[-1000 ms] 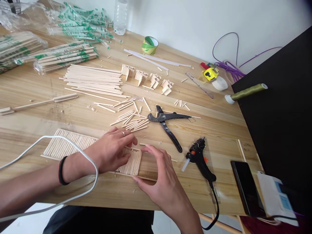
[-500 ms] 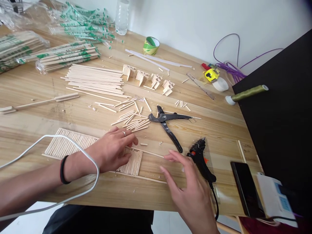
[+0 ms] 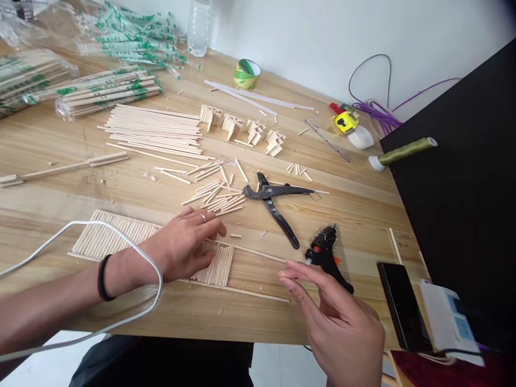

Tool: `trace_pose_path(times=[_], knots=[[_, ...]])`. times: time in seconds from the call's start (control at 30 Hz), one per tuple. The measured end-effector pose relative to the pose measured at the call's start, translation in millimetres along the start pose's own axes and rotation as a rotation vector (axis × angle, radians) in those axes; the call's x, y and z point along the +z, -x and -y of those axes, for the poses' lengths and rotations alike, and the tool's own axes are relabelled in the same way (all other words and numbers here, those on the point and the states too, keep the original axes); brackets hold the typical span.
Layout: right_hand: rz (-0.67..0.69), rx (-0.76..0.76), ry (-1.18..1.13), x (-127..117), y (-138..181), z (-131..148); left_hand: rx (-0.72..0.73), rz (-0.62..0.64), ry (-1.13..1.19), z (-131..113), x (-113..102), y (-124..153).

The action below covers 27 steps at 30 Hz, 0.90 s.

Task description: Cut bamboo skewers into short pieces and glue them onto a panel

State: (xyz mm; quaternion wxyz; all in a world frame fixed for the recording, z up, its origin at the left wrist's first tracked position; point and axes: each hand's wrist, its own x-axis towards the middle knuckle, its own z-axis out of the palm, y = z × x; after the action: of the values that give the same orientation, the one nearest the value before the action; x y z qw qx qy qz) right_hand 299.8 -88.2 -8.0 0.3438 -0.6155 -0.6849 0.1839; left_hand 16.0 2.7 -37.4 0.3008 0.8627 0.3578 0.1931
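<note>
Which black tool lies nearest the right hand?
The glue gun, just beyond the right hand; the cutter lies farther up the table, handles spread.

We see bright, even light across the counter [image 3: 363, 209], with only soft, faint shadows under the left hand [image 3: 183, 244]. The white wall [image 3: 306, 32] is nearly washed out. The wide lens bends the edges, the right hand [image 3: 342, 322] is slightly blurred, and the centre is sharp.

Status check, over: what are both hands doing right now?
Left hand flat on stick panel. Right hand open, at glue gun. Black cutters lie beyond.
</note>
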Motion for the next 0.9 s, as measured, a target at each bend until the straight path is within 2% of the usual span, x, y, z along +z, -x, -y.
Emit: trace_pose_path(times=[0.23, 0.37, 0.5, 0.9], knots=[[-0.001, -0.001, 0.016, -0.3, 0.7, 3.8, -0.002, 0.003, 0.003, -0.3, 1.2, 1.3], [-0.034, 0.048, -0.070, 2.6, -3.0, 5.8, -0.007, 0.001, 0.004, 0.0, 0.8, 1.5], [-0.068, 0.003, -0.175, 6.7, -7.8, 5.0, 0.003, -0.008, -0.003, 0.7, 1.0, 1.7], [0.001, -0.058, -0.181, 7.6, -7.1, 0.8, -0.001, 0.005, 0.007, 2.4, 2.5, 1.7]])
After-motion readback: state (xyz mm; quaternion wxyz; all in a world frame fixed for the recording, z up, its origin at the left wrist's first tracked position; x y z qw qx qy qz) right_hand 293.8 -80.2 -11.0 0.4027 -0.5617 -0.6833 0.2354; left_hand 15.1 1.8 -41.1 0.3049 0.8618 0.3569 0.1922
